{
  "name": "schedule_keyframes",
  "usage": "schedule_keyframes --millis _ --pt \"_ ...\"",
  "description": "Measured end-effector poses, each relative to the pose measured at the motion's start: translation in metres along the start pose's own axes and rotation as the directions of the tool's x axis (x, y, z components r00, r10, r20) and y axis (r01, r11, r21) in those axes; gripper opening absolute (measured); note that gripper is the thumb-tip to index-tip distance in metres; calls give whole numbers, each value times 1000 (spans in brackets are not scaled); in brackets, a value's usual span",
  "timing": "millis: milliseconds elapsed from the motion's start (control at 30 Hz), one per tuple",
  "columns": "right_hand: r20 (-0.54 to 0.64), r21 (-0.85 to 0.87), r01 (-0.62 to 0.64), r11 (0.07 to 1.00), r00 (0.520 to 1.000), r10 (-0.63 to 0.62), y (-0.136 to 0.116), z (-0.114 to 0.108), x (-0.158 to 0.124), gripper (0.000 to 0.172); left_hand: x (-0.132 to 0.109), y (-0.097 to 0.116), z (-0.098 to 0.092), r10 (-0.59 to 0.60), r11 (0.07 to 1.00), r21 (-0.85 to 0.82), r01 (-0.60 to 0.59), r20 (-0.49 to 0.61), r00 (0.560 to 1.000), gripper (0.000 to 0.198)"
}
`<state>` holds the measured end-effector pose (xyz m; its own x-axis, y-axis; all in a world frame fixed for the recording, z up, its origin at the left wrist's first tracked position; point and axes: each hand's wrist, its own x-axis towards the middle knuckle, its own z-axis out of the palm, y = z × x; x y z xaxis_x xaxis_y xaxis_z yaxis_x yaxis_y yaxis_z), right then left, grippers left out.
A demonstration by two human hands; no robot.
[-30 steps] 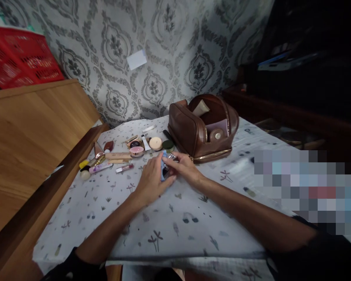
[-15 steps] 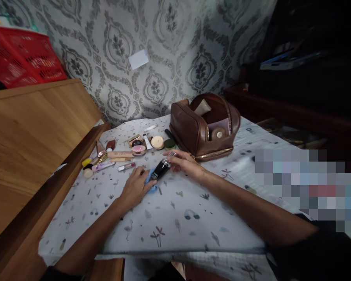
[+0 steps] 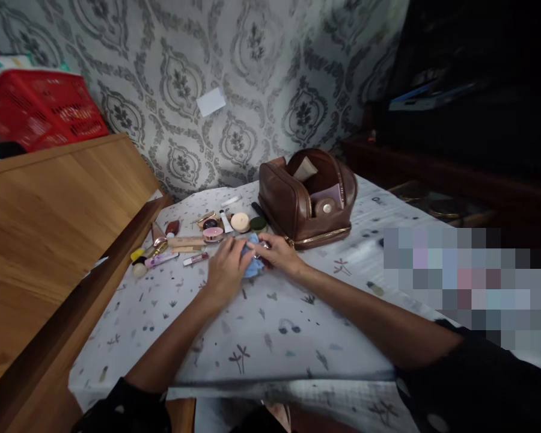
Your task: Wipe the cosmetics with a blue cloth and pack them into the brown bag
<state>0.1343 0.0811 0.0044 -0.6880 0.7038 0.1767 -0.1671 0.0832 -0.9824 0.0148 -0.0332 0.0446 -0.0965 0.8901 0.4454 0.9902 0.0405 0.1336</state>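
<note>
My left hand (image 3: 228, 267) is closed on a crumpled blue cloth (image 3: 253, 267), pressing it around a small black bottle. Most of the bottle is covered by the cloth and my fingers; a shiny clear end (image 3: 264, 245) shows by my right fingertips. My right hand (image 3: 283, 255) grips that end, fingers bent. Just beyond my hands lie a round dark green-lidded pot (image 3: 258, 225), a cream round compact (image 3: 240, 222), a pink compact (image 3: 213, 234) and a small white tube (image 3: 226, 221). A lip gloss tube (image 3: 195, 259) rests left of my left hand.
A brown leather toiletry bag (image 3: 293, 210) stands unzipped at the back right, with a tube (image 3: 305, 170) inside. More makeup, including a purple-white tube (image 3: 161, 260), lies at the left. A wooden panel (image 3: 63, 210) borders the patterned cloth-covered table (image 3: 270, 355). Behind it sits a red basket (image 3: 49, 108).
My left hand has moved up and right with the blue cloth, which now covers most of the black bottle. Both hands are closer together. The view has shifted slightly.
</note>
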Motion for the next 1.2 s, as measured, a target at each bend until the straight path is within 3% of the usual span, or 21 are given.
schedule_keyframes --millis 133,300,633,800,900,1000,1100,1200 --pt "31 35 -28 999 999 27 7 -1 1 48 -5 -1 16 63 974 213 -82 98 993 42" --pt "105 63 -75 995 992 69 10 -1 2 47 -19 -21 14 34 969 236 -66 137 990 43" --pt "77 166 -208 964 977 198 5 -2 3 27 -53 -71 11 -128 986 120 115 103 986 33" --pt "119 260 -218 941 974 193 -1 -5 2 38 -46 -82 3 -178 982 -58 179 17 984 35" --pt "116 231 -182 956 980 159 -3 -5 1 38 -32 -78 -8 -213 973 -98 208 -39 976 36" --pt "69 161 -124 979 991 114 -3 -4 0 38 -16 -61 -12 -193 971 -158 177 -86 977 34" --pt "30 110 -80 991 997 77 -2 -2 0 42 -4 -36 -3 -101 989 -124 87 -111 989 30" --pt "-7 92 -61 994 998 62 0 -2 0 46 -1 -23 9 -10 1000 16 11 -48 999 32"
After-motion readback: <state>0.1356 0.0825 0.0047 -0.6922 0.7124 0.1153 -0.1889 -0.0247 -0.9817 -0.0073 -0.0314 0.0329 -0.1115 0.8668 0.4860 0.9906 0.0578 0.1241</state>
